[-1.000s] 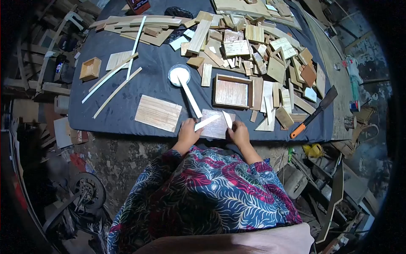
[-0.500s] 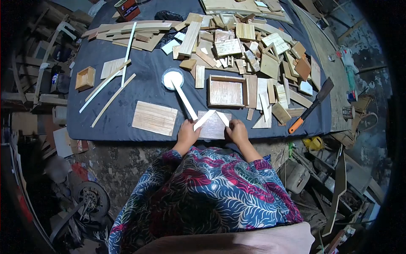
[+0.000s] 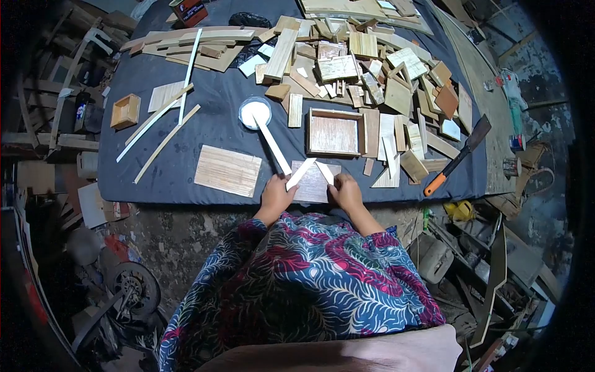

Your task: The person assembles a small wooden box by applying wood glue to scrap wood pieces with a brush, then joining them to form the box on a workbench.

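Observation:
My left hand point(image 3: 276, 194) pinches a short pale wood strip point(image 3: 301, 174) with an angled end. Opposite it, my right hand point(image 3: 347, 193) has its fingers closed on a second short wood strip point(image 3: 325, 172). Both strips slant inward at the top over a small greyish-brown wood panel point(image 3: 312, 191), and their far ends lie close together. Just beyond my left hand, a long white stick point(image 3: 274, 149) leans from a round tub of white paste point(image 3: 255, 114). The fingertips are partly hidden beneath the strips.
A shallow wooden tray point(image 3: 335, 152) stands beyond the panel, and a rectangular board point(image 3: 227, 171) lies left. Many wood offcuts point(image 3: 338, 69) are heaped at the back. At right rests a large blade with an orange handle point(image 3: 435, 185). Thin strips point(image 3: 167, 142) and a small box point(image 3: 126, 111) lie left.

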{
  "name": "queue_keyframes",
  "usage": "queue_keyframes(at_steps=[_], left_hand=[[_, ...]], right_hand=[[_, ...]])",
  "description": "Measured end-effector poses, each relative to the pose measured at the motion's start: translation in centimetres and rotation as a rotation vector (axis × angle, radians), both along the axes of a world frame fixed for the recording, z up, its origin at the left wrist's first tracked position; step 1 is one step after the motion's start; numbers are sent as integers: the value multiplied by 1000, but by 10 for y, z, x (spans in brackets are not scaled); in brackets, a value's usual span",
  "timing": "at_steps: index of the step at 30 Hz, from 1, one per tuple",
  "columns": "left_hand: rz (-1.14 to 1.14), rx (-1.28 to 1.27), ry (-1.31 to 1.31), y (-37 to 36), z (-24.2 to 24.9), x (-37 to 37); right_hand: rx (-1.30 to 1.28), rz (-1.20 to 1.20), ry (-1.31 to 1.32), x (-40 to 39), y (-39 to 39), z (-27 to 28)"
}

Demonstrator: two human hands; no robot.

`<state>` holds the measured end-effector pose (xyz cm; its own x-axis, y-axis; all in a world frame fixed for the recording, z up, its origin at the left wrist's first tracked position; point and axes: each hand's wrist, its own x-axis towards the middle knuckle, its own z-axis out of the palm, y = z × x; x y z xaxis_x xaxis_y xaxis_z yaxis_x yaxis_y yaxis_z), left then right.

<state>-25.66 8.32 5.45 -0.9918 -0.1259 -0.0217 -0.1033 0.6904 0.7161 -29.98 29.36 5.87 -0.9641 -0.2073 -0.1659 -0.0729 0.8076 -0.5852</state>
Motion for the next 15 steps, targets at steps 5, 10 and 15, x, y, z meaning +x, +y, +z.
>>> queue_keyframes(at_steps=[5, 10, 15], left_hand=[[-8, -9, 18, 0, 0, 0], [-32, 91, -24, -5, -7, 4], [-15, 142, -141, -4, 2, 3]], right_hand=[[-92, -47, 47, -4, 2, 5], [-79, -48, 2, 3, 8, 5], [-77, -76, 26, 2, 7, 3]])
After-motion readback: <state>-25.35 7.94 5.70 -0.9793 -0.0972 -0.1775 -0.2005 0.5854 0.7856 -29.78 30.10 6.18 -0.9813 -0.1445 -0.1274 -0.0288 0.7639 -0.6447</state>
